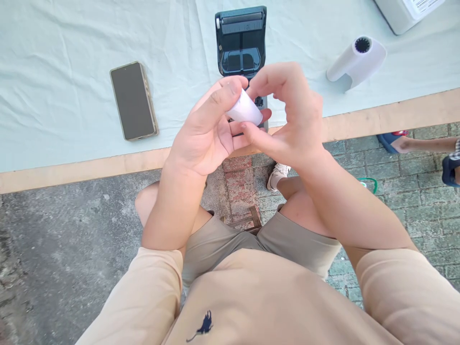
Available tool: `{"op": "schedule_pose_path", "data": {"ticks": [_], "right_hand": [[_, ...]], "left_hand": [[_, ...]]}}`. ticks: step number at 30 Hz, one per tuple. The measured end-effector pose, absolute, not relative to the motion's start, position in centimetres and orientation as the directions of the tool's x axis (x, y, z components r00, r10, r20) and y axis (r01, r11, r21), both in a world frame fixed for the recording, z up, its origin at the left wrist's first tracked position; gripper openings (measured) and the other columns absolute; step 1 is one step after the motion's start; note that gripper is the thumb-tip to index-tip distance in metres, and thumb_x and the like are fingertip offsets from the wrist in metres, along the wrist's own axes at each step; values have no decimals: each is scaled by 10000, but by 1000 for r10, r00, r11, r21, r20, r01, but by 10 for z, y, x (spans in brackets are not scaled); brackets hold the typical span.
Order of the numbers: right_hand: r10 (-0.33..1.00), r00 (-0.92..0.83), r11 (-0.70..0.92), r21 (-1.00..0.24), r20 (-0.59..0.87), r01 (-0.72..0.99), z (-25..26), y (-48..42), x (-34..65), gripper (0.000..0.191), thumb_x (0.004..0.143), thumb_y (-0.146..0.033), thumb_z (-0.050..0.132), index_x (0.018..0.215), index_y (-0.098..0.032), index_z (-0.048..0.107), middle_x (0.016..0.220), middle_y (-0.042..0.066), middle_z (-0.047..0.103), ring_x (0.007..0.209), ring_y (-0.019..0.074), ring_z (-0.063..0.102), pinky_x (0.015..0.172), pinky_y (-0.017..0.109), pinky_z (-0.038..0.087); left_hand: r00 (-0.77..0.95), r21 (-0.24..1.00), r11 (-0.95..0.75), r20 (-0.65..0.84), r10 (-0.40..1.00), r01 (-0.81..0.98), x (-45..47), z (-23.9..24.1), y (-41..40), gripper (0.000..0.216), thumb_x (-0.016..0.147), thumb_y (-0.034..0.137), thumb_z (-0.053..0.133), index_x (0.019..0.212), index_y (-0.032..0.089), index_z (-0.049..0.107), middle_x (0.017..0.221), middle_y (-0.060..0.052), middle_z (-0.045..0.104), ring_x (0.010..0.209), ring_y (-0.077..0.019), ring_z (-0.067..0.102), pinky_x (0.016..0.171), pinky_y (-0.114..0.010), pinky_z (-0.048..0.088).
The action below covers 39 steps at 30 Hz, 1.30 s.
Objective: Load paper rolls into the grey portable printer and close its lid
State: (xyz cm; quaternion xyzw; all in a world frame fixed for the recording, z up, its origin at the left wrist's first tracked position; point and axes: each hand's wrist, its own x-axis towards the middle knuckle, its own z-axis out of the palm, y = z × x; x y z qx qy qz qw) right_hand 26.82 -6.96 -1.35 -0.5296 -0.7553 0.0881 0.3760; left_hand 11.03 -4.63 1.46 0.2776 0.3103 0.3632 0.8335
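A small white paper roll [246,108] is in my left hand [210,124], with the thumb pressed along its upper end and the fingers curled beneath. My right hand [293,112] reaches round the other end of the roll, its index finger near the top edge and its thumb at the lower edge. Its fingers are bent, and their exact contact is partly hidden. Behind both hands stands a black portable printer [241,40] with its lid swung up; the hands cover most of its base.
A phone [132,101] with a dark screen lies on the cloth-covered table [64,96]. To the right rests another white paper roll [359,62], partly unrolled, with a black core. A white container [409,14] is at the top right. Another person's foot [395,143] shows beyond the table edge.
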Motion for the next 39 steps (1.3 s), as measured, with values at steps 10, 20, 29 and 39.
{"op": "schedule_pose_path", "data": {"ticks": [10, 20, 29, 39], "right_hand": [[681, -69, 488, -381, 729, 785, -17, -71, 253, 194, 975, -161, 570, 1068, -278, 693, 979, 59, 693, 903, 216, 647, 823, 363, 526], [781, -83, 533, -591, 619, 605, -15, -63, 269, 109, 1006, -349, 547, 1065, -328, 636, 1134, 64, 696, 1109, 259, 654, 1022, 445, 553], [959, -65, 283, -938, 275, 201, -24, -51, 276, 409, 860, -632, 701, 1034, -292, 555, 937, 13, 638, 842, 201, 665, 738, 339, 593], [905, 159, 352, -905, 394, 238, -89, -13, 299, 422, 833, -685, 620, 1029, -316, 560, 973, 30, 628, 892, 235, 647, 779, 377, 592]], "left_hand": [[259, 839, 318, -220, 940, -441, 131, 30, -73, 326, 811, 342, 851, 1015, 292, 602, 915, 15, 573, 867, -150, 633, 859, -267, 554], [268, 864, 354, -268, 926, -359, 120, 27, -56, 38, 954, 243, 662, 927, 258, 639, 886, 25, 639, 811, -109, 654, 814, -209, 552], [311, 974, -40, 110, 944, -222, 105, -11, -30, 300, 778, 275, 889, 960, 321, 655, 1046, 34, 615, 1043, -177, 602, 939, -316, 530], [119, 870, -1, -67, 991, 493, 98, -38, -22, 422, 1019, 542, 529, 711, 256, 485, 809, -37, 467, 963, -234, 491, 990, -383, 319]]}}
